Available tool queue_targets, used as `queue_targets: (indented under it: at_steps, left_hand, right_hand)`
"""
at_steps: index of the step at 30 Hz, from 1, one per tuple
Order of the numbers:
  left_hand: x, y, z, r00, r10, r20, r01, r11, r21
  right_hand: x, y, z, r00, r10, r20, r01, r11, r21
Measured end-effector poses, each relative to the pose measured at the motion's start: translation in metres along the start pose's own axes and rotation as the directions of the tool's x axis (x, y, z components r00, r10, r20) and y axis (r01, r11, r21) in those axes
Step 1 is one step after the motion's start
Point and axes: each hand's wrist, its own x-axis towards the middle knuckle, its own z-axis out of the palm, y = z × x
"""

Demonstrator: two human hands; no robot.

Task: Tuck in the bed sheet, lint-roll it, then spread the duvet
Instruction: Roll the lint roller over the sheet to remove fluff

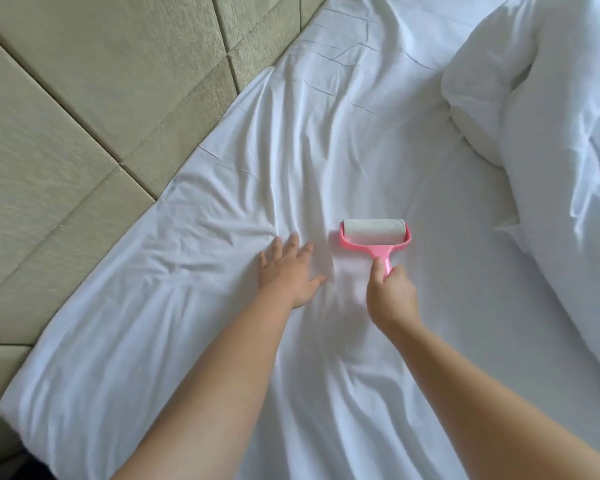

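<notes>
The left hand lies flat, fingers spread, on the wrinkled white bed sheet; the right hand grips the pink-handled lint roller beside it; the bunched white duvet sits far right.

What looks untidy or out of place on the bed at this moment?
The bed sheet is creased, with long folds running between the headboard panels and the left hand. The duvet lies bunched at the right. The lint roller looks intact.
</notes>
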Motion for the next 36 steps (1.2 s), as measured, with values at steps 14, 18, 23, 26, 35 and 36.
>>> queue_targets:
  at_steps: [14, 18, 23, 26, 35, 36]
  left_hand:
    - [0.091, 0.031, -0.019, 0.998, 0.001, -0.056, 0.000, 1.000, 0.025]
    - [0.122, 0.033, -0.019, 0.989, -0.054, -0.138, 0.048, 0.998, -0.042]
    - [0.162, 0.039, -0.027, 0.952, -0.149, -0.268, 0.116, 0.984, -0.134]
    - [0.180, 0.036, -0.029, 0.912, -0.171, -0.372, 0.129, 0.982, -0.134]
    - [0.223, 0.028, -0.018, 0.749, -0.168, -0.641, 0.083, 0.983, -0.161]
    - [0.227, 0.027, -0.015, 0.727, -0.156, -0.669, 0.074, 0.986, -0.150]
  right_hand:
    - [0.082, -0.041, 0.003, 0.994, 0.028, 0.110, -0.034, 0.998, 0.060]
    - [0.105, -0.056, 0.006, 0.995, 0.006, 0.104, -0.014, 0.997, 0.074]
    - [0.128, -0.071, 0.011, 0.997, 0.000, 0.076, -0.004, 0.999, 0.047]
    - [0.145, -0.083, 0.011, 0.998, -0.016, 0.060, 0.015, 1.000, 0.006]
    - [0.190, -0.115, 0.020, 0.997, -0.063, 0.035, 0.062, 0.998, 0.020]
    - [0.195, -0.119, 0.021, 0.997, -0.070, 0.030, 0.069, 0.997, 0.018]
